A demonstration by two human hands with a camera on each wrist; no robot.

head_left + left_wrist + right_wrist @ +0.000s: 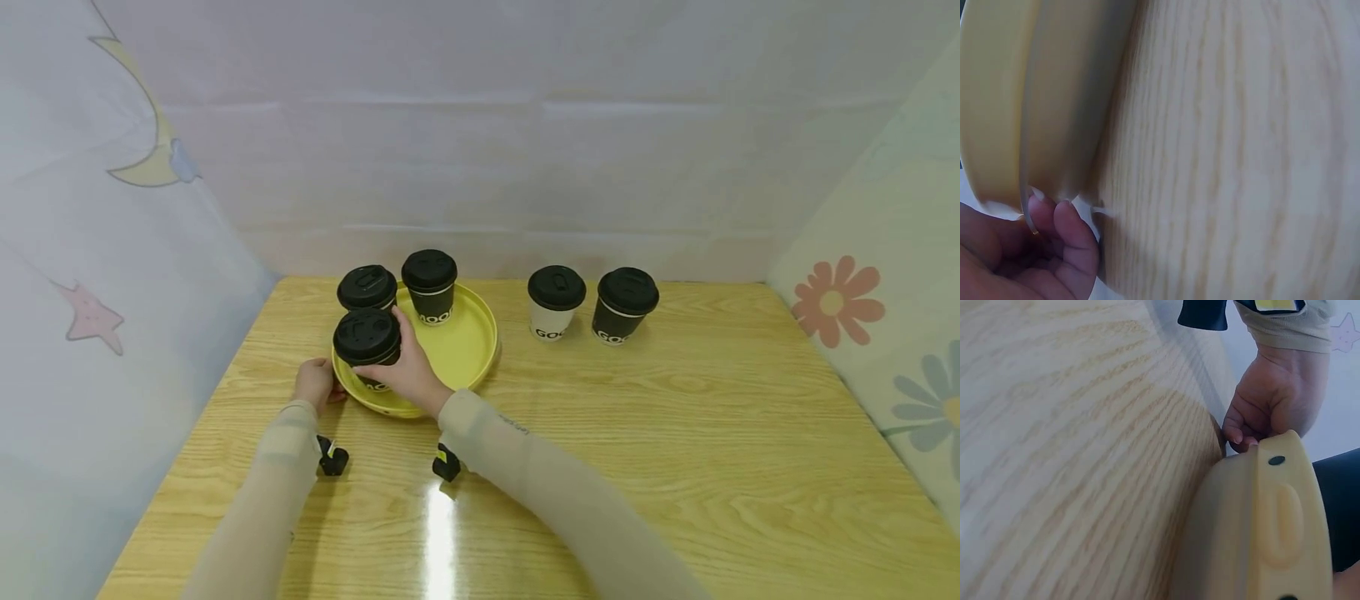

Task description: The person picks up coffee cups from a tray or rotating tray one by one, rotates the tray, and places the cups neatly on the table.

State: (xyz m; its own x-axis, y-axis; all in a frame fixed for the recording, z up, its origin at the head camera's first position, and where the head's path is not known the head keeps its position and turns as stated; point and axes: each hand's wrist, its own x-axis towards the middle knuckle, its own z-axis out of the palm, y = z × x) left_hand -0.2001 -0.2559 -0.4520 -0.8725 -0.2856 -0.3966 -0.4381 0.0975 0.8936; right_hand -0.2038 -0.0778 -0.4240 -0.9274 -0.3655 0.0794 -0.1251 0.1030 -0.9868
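Observation:
A round yellow tray (457, 350) lies on the wooden table, its raised rim filling the left of the left wrist view. My left hand (315, 383) pinches that rim at the near left, with the thumb inside and curled fingers underneath. Toward the tray's left front, my right hand (411, 367) grips a black paper cup (367, 337) with a black lid, thumb on the near side and fingers round its right. Two more lidded cups stand behind it on the tray: a back left cup (367, 286) and a black cup (430, 287).
Right of the tray, a white lidded cup (553, 312) and a black lidded cup (624, 304) stand side by side on the table (675, 450). A pale cloth wall (480, 167) rises along the back edge, and patterned cloth hangs at both sides.

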